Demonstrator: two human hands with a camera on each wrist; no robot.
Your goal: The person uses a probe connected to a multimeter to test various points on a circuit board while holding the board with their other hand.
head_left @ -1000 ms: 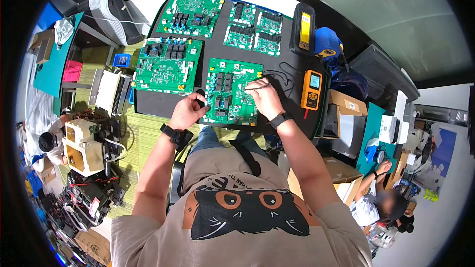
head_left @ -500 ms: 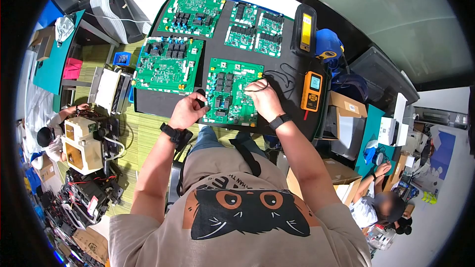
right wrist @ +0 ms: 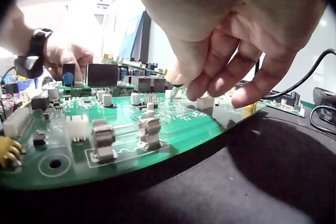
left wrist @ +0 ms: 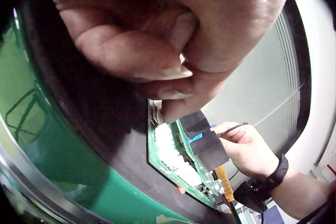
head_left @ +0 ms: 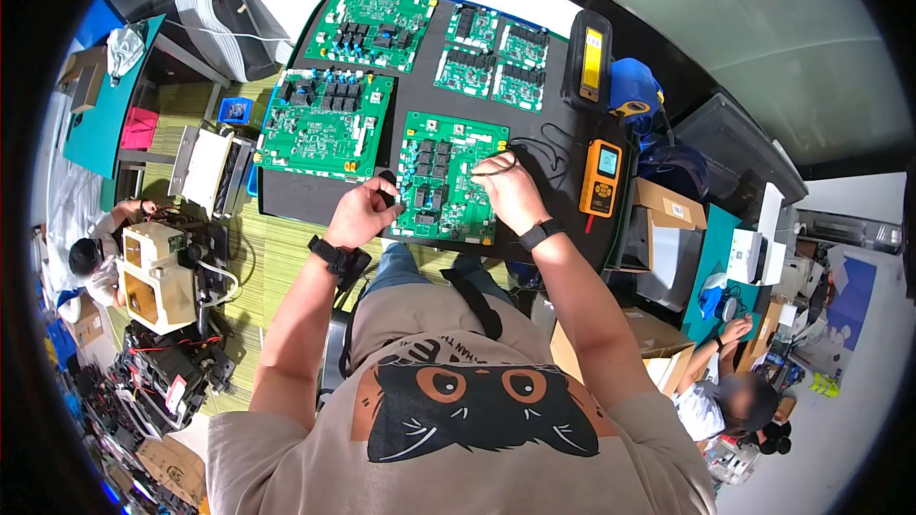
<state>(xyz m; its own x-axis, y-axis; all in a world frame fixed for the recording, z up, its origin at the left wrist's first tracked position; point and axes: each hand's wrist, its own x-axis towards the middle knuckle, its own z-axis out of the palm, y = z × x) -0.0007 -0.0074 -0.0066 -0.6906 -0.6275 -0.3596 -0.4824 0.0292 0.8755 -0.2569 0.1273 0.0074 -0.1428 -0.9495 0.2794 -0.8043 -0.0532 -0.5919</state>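
Observation:
A green circuit board point(head_left: 458, 172) with black relays lies on the black mat in front of me. At its left edge are the curled fingers of my left hand point(head_left: 361, 214); in the left wrist view a fingertip point(left wrist: 176, 109) overlaps the white connectors along that edge. Over the board's right part, my right hand point(head_left: 510, 193) pinches a slim probe with a black lead, its tip point(right wrist: 174, 92) down among the small components. Most of the probe is hidden by the fingers. An orange handheld meter point(head_left: 601, 177) with a lit display lies to the right.
Two larger green boards, one at the left point(head_left: 322, 138) and one behind it point(head_left: 367, 14), share the mat with several smaller boards point(head_left: 468, 72). A black cable point(head_left: 544, 148) loops beside the meter. A black-and-yellow case point(head_left: 592, 62) stands back right.
Both my hands stay almost still, with the right one over the same part of the board. At the far left, another person has reached an arm out over a machine.

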